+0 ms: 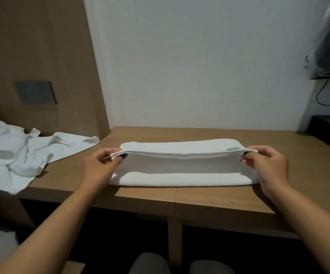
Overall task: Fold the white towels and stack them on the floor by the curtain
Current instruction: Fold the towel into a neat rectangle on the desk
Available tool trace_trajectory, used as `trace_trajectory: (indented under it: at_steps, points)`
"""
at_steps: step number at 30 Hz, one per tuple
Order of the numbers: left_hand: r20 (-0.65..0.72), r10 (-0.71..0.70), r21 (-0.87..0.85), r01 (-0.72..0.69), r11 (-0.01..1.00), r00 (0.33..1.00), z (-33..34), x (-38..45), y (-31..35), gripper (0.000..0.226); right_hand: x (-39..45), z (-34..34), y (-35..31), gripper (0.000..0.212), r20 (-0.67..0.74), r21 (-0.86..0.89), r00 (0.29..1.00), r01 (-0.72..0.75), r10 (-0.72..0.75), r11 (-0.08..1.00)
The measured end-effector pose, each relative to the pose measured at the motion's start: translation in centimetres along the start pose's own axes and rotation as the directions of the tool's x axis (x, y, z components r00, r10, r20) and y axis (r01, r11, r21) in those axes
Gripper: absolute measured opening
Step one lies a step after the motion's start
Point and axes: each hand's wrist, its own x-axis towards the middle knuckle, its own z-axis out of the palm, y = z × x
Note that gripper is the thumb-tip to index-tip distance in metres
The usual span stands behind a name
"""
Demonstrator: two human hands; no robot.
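Observation:
A white towel (181, 175) lies across the middle of a wooden desk (209, 196), partly folded lengthwise. Its upper layers are lifted off the lower part. My left hand (100, 167) pinches the lifted left corner between thumb and fingers. My right hand (266, 165) pinches the lifted right corner the same way. A small grey label shows near the right corner. A heap of loose white towels (16, 153) lies at the left, spilling onto the desk's left end.
A wood wall panel with a grey socket plate (35, 93) stands behind the heap. A white wall backs the desk. At the far right are a dark shelf (328, 127), a hanging cable and a dark object above. My knees show below the desk.

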Motion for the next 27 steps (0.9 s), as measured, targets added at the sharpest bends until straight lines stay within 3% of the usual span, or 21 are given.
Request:
trace_trajectory:
  at_steps: [4, 8, 10, 13, 18, 23, 27]
  points:
    - [0.047, -0.033, 0.031, 0.031, 0.999, 0.998, -0.6, -1.8, -1.5, 0.022, -0.7, -0.9, 0.9, 0.016, 0.0, -0.026, 0.994, -0.108, 0.108, 0.994]
    - [0.123, -0.039, -0.045, 0.044, 0.998, 0.992, -1.1, -2.0, -1.2, 0.014, -0.8, -1.4, 0.8, 0.023, 0.053, -0.093, 0.993, -0.102, 0.107, 0.99]
    - [0.166, -0.061, -0.055, 0.071, 0.996, 0.984, -1.1, -1.8, -0.8, 0.015, -0.8, -1.5, 0.8, 0.028, 0.089, -0.258, 0.994, -0.039, 0.064, 0.965]
    - [0.164, -0.086, 0.048, 0.079, 0.996, 0.983, -0.8, -1.7, -0.8, 0.005, -0.7, -1.6, 1.2, 0.01, 0.124, -0.474, 0.991, 0.096, -0.042, 0.875]
    - [0.217, -0.083, -0.045, 0.095, 0.994, 0.973, -1.5, -1.8, -0.6, 0.04, -0.9, -2.1, 0.8, 0.021, 0.184, -0.351, 0.983, 0.047, 0.019, 0.935]
    - [0.283, -0.017, -0.108, 0.049, 0.993, 0.959, -1.7, -3.0, 0.9, 0.039, -1.3, -2.7, 0.2, 0.031, 0.222, -0.206, 0.974, 0.084, -0.038, 0.975]
    - [0.292, -0.036, -0.052, 0.053, 0.997, 0.956, -1.6, -4.4, 0.7, 0.034, -1.6, -3.0, 0.0, 0.035, 0.267, -0.246, 0.962, 0.116, -0.048, 0.962]
